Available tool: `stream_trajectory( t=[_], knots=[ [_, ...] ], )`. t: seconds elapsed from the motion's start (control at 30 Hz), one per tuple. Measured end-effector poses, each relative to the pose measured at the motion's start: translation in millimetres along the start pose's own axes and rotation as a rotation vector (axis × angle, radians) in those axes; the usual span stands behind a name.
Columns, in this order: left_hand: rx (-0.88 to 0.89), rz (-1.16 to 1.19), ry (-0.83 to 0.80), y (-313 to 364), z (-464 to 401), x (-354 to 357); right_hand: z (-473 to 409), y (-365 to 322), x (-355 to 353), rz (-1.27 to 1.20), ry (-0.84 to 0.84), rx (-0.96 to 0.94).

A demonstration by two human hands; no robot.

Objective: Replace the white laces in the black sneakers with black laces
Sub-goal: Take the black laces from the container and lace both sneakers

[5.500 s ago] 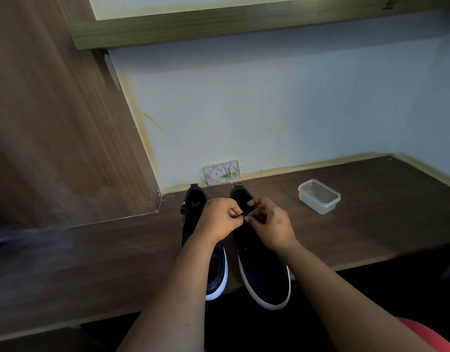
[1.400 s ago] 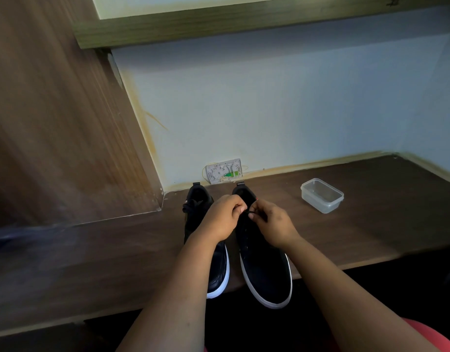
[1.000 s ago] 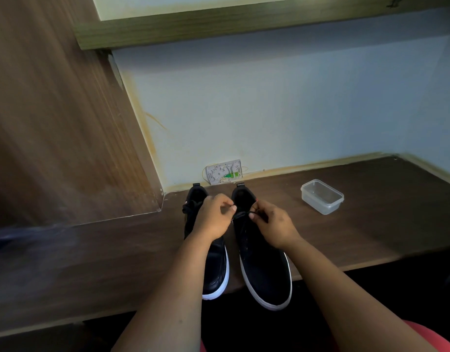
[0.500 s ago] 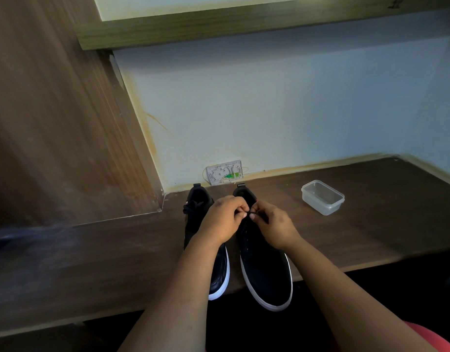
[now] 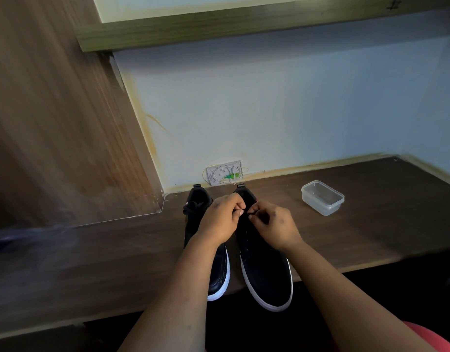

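Two black sneakers with white soles stand side by side on the dark wooden desk, toes toward me. The left sneaker (image 5: 219,270) carries a tied black lace near its tongue. Over the upper eyelets of the right sneaker (image 5: 265,273) my two hands work close together. My left hand (image 5: 220,219) pinches a black lace end with curled fingers. My right hand (image 5: 272,223) pinches the other part of the black lace (image 5: 250,212), which is thin and hard to see against the shoe. No white lace is visible.
A clear plastic container (image 5: 322,197) sits on the desk (image 5: 371,224) to the right of the shoes. A white wall socket plate (image 5: 224,173) is behind them. A wooden side panel (image 5: 54,135) rises at the left; a shelf overhangs above.
My hands stay over the right sneaker's top eyelets, with small finger movements on the lace; they drew slightly apart a second ago and have closed together again. The shoes have not moved.
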State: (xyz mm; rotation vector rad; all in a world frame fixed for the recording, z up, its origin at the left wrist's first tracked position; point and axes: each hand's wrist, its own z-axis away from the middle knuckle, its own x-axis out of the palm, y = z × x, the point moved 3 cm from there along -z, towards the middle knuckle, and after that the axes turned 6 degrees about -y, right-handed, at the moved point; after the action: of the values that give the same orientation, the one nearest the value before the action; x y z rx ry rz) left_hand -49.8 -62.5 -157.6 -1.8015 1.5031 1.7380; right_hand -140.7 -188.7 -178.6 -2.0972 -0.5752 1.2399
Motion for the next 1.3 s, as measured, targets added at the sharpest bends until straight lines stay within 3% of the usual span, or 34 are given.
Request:
stream_trajectory(
  t=[0.33,0.97,1.3],
  knots=[
    [0.005,0.072,-0.036,2.6,0.7,-2.9,-2.1,4.8,1.2,-0.039,0.035,0.037],
    [0.033,-0.029,-0.009,4.9,0.8,-2.6,-3.1,5.7,0.3,-0.053,-0.006,0.065],
    [-0.010,-0.015,-0.030,-1.5,1.3,-6.0,-2.3,2.5,0.6,0.047,-0.024,-0.022]
  ],
)
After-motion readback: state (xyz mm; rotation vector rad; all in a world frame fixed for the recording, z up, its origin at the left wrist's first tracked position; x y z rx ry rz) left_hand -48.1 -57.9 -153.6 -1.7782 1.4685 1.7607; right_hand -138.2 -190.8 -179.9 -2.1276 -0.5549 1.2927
